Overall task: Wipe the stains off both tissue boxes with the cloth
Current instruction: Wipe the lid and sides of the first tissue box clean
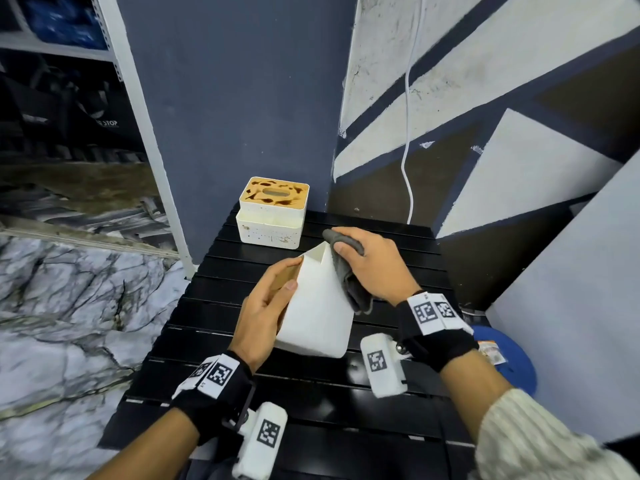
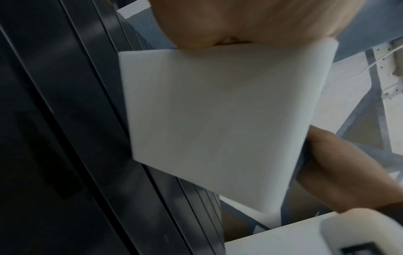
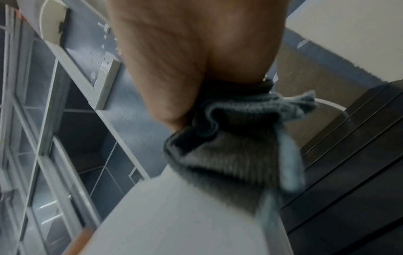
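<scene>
On the black slatted desk (image 1: 398, 403) you have two tissue boxes. Your left hand (image 1: 268, 318) grips the near tissue box (image 1: 317, 306), thumb on its white upper face and fingers wrapped round its left side, where a strip of tan lid shows; the box is tipped on its side and angled, and whether its lower edge touches the desk cannot be told. Nothing of its inside is visible. Your right hand (image 1: 372, 265) clutches one grey cloth (image 1: 349, 268), bunched in the curled fingers and pressed against the right face of that box; in the right wrist view the cloth (image 3: 231, 160) lies folded on the white surface. The left wrist view shows the box's plain white face (image 2: 209, 120) with your thumb on its top edge.

At the back of the desk, against the blue wall, the far tissue box (image 1: 272, 211) stands upright, well apart from your hands. Its tan lid carries dark brown stains round the oval slot, and small specks mark its white front. Whether tissues are inside is not visible.

Each wrist wears one black strap with printed markers.
</scene>
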A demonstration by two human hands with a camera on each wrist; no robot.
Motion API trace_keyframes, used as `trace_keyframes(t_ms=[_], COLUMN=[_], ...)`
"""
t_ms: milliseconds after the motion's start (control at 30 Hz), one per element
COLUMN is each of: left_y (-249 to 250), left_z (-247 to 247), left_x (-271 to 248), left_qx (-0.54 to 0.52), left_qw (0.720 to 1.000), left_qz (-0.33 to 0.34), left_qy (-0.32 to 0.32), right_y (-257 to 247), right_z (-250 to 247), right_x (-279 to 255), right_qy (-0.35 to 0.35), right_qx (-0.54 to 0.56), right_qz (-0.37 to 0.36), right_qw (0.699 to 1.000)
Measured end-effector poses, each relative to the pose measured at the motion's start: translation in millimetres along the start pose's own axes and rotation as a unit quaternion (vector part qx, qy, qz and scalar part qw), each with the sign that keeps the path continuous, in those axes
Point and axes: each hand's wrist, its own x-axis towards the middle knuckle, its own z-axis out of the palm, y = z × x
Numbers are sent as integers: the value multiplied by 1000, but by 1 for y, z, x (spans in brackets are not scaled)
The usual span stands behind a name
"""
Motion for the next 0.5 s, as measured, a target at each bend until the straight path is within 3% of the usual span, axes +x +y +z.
trace_keyframes(t_ms=[167,300,500], left_y=[-9,-14,-17], left_z=[-9,-19,-31], left_x=[4,-1,-7], left_qx=[51,87,44], left_qw=[997,993,998], left_qz=[43,59,-28], left_qy=[-25,-51,-39], right_y=[14,18,8], right_z=[-17,-11,2], right_x=[-4,-23,-54], right_qy=[-48,-28,22], right_qx=[35,75,53], right_qz=[5,-18,-96], right_qw=[998,997,994])
